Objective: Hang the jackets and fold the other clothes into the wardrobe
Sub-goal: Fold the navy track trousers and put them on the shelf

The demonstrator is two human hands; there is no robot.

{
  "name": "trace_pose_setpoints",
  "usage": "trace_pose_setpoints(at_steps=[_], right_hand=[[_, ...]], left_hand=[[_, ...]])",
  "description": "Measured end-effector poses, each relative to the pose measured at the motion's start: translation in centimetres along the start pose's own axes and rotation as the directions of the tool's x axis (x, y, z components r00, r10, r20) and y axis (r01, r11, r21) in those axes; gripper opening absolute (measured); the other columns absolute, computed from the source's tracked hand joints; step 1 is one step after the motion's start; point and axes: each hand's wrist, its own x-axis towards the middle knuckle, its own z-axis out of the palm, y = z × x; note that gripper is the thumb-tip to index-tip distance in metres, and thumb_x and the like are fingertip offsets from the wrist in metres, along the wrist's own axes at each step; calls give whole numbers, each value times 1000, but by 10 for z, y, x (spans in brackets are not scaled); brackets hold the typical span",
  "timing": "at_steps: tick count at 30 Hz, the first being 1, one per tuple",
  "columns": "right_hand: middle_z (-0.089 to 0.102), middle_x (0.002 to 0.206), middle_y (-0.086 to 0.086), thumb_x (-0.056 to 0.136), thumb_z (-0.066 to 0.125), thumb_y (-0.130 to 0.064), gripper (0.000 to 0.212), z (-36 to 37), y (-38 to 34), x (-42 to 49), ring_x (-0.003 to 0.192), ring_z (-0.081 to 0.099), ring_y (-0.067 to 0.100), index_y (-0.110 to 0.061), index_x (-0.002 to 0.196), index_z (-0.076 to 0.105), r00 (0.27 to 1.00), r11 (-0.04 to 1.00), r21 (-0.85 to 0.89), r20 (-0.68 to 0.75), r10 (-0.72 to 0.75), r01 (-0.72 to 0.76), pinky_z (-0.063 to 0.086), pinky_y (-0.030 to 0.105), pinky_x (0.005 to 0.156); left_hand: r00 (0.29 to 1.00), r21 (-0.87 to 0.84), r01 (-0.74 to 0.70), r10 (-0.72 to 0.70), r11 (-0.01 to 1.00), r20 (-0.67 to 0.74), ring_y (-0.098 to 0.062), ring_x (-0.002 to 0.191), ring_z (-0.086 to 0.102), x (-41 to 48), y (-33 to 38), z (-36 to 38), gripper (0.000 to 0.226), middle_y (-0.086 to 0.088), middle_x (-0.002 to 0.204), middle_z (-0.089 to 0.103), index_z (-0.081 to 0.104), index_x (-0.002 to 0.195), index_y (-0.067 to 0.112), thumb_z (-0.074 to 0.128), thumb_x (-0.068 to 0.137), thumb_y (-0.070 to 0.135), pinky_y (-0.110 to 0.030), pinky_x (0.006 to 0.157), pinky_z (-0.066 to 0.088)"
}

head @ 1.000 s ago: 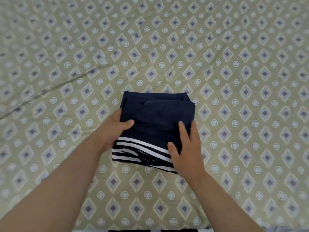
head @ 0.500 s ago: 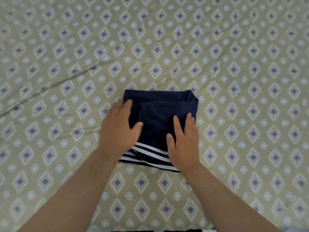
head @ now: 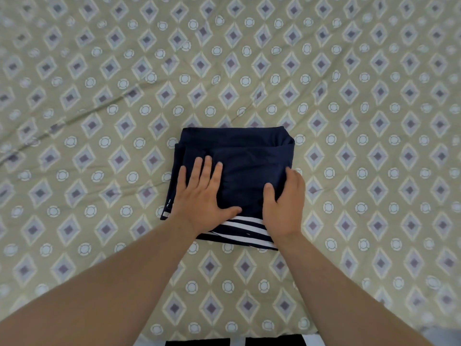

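Note:
A folded navy garment [head: 249,156] with white stripes along its near edge lies on the bed, in the middle of the view. My left hand [head: 202,196] lies flat on its left half, fingers straight and spread, thumb pointing right. My right hand [head: 284,201] is at the garment's right edge. Its thumb rests on top of the cloth and its fingers curl down over the edge. No jacket, hanger or wardrobe is in view.
An olive bedsheet [head: 99,121] with a diamond and circle pattern fills the view, with long creases on the left. A black and white striped thing [head: 234,342] shows at the bottom edge, below the bed's near edge.
My left hand moved from the garment's left side onto its top and now lies flat. My right hand slid to the right edge and curled its fingers there.

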Motion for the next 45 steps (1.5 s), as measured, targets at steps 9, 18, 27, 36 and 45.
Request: trace_pose_setpoints(at_steps=[9, 18, 27, 36, 45], right_hand=[[59, 103, -22, 87, 63, -43, 37, -18, 10, 10, 95, 58, 0, -31, 120, 53, 980, 972, 131, 72, 187, -195, 45, 20, 81], [63, 85, -16, 83, 67, -46, 29, -30, 19, 24, 78, 60, -2, -34, 106, 53, 974, 980, 83, 155, 165, -179, 40, 14, 63], [76, 85, 7, 81, 80, -32, 32, -47, 27, 45, 83, 74, 26, -3, 92, 73, 855, 859, 272, 426, 296, -434, 63, 36, 66], [77, 90, 6, 81, 82, -25, 28, -50, 24, 53, 81, 75, 21, -3, 96, 72, 764, 760, 307, 537, 359, -573, 61, 32, 68], [76, 83, 8, 85, 78, -21, 26, -54, 14, 56, 73, 74, 20, -1, 96, 67, 703, 705, 286, 582, 410, -648, 59, 28, 61]], left_hand=[[961, -262, 105, -166, 959, -221, -22, 152, 4, -15, -6, -13, 81, -1, 165, 12, 16, 155, 22, 31, 91, 68, -47, 121, 6], [709, -756, 448, -705, 477, -23, -19, 85, 63, -3, -17, -33, 49, 2, 93, 63, 56, 96, 17, 63, 74, 60, -39, 71, 53], [705, -768, 634, -341, -91, 622, -31, 94, 72, 14, -59, -57, 47, -10, 108, 74, 62, 122, 12, 77, 83, 35, -47, 81, 58], [672, -752, 635, -355, -176, 650, -30, 96, 72, 12, -62, -50, 31, -11, 108, 74, 63, 120, 14, 68, 92, 24, -43, 72, 59], [692, -767, 614, -340, -188, 637, -34, 91, 71, 13, -65, -39, 27, -16, 105, 73, 64, 116, 8, 69, 91, 18, -45, 69, 59]])
